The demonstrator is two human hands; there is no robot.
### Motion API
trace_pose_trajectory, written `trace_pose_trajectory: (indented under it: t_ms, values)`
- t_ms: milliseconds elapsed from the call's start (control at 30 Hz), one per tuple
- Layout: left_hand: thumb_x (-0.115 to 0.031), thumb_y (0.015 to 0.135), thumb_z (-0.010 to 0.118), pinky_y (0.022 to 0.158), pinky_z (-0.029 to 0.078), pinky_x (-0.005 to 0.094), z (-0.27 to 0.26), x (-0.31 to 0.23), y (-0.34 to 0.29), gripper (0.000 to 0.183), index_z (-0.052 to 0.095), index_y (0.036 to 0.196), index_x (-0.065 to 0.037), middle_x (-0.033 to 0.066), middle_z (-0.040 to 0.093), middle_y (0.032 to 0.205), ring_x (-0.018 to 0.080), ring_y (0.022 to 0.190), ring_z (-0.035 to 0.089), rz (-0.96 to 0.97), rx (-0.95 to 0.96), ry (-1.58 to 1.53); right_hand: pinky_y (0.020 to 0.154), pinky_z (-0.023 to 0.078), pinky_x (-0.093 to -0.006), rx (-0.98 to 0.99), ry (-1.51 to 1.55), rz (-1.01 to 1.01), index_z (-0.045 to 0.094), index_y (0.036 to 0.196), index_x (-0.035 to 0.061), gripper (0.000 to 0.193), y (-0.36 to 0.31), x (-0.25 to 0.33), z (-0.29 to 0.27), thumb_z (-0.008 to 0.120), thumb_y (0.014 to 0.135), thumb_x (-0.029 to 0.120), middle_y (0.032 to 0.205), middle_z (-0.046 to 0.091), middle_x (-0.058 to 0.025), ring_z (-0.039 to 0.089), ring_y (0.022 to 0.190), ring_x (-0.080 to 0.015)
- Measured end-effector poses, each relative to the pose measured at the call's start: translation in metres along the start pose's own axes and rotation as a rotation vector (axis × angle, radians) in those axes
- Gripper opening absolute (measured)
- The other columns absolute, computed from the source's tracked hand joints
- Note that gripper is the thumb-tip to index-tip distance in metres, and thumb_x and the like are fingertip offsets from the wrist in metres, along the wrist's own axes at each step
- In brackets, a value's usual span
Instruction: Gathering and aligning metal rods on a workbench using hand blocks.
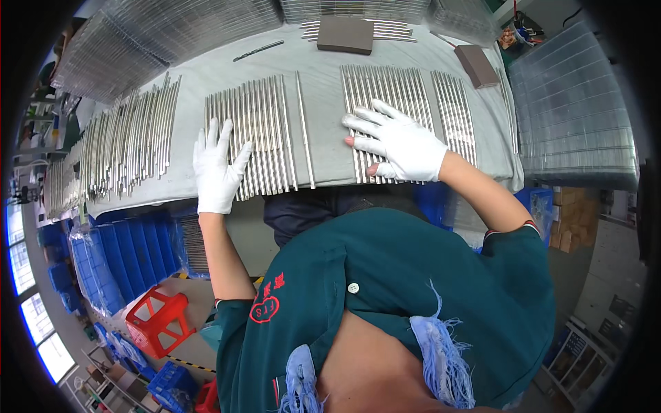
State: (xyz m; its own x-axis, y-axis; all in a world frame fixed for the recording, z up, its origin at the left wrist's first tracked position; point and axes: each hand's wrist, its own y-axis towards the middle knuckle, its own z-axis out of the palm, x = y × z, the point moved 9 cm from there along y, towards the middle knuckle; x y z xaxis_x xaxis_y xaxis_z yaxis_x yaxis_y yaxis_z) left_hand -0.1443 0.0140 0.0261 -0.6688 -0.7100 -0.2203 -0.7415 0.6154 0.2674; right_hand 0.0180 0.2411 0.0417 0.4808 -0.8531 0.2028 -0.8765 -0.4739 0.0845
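Note:
My left hand point(219, 168), in a white glove, rests with fingers stretched at the left edge of a row of slim silver metal rods point(260, 124). Its thumb lies over the nearest rods. Flat across a second row of metal rods point(382, 86) lies my right hand point(403, 143), fingers spread, also gloved, with two fingertips bare. A single rod point(303, 131) lies apart between the two rows. To the right of the right hand is a smaller group of rods point(454, 113). Neither hand grips anything.
More rods point(131, 141) spread over the grey cloth point(186, 124) at left. At the back lie a drill bit point(258, 50), a brown block point(345, 36) on rods and another brown block point(476, 66). Clear plastic boxes point(575, 103) stand right, blue bins point(131, 251) and a red stool point(160, 320) lower left.

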Motion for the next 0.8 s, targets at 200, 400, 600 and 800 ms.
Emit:
trace_pose_trajectory:
  t_ms: [200,400,600,800]
  values:
    - [-0.049,0.090,0.060,0.111,0.031,0.0481,0.001,-0.001,0.001,0.062,0.055,0.135,-0.006,0.0234,0.046,0.144,0.0451,0.132,0.040,-0.007,0.020,0.011,0.119,0.020,-0.0485,-0.048,-0.041,-0.098,0.047,0.140,0.0069,0.062,0.036,-0.002,0.004,0.044,0.095,0.049,0.150,0.040,-0.0174,0.034,0.141,-0.0340]
    - [-0.045,0.088,0.064,0.110,0.032,0.0478,0.000,0.001,-0.001,0.061,0.055,0.136,-0.008,0.0216,0.048,0.143,0.0440,0.131,0.042,-0.028,-0.005,-0.007,0.120,0.018,-0.0418,-0.236,-0.209,0.178,0.041,0.146,0.0093,0.059,0.018,-0.096,-0.035,0.052,0.095,0.037,0.152,0.037,-0.0153,0.030,0.143,-0.0294]
    - [-0.042,0.088,0.066,0.111,0.031,0.0474,0.003,0.003,0.000,0.060,0.055,0.136,-0.008,0.0217,0.046,0.144,0.0433,0.133,0.040,-0.037,0.018,0.018,0.120,0.019,-0.0424,-0.218,-0.223,0.291,0.041,0.146,0.0108,0.059,-0.048,-0.121,-0.040,0.054,0.093,0.035,0.151,0.038,-0.0149,0.031,0.142,-0.0308]
    - [-0.041,0.090,0.064,0.114,0.027,0.0488,0.012,0.012,-0.003,0.062,0.051,0.140,-0.008,0.0212,0.040,0.149,0.0414,0.138,0.034,-0.065,0.057,-0.041,0.119,0.020,-0.0435,-0.105,-0.259,0.445,0.043,0.145,0.0102,0.060,-0.112,-0.140,-0.029,0.055,0.092,0.034,0.150,0.039,-0.0156,0.033,0.140,-0.0351]
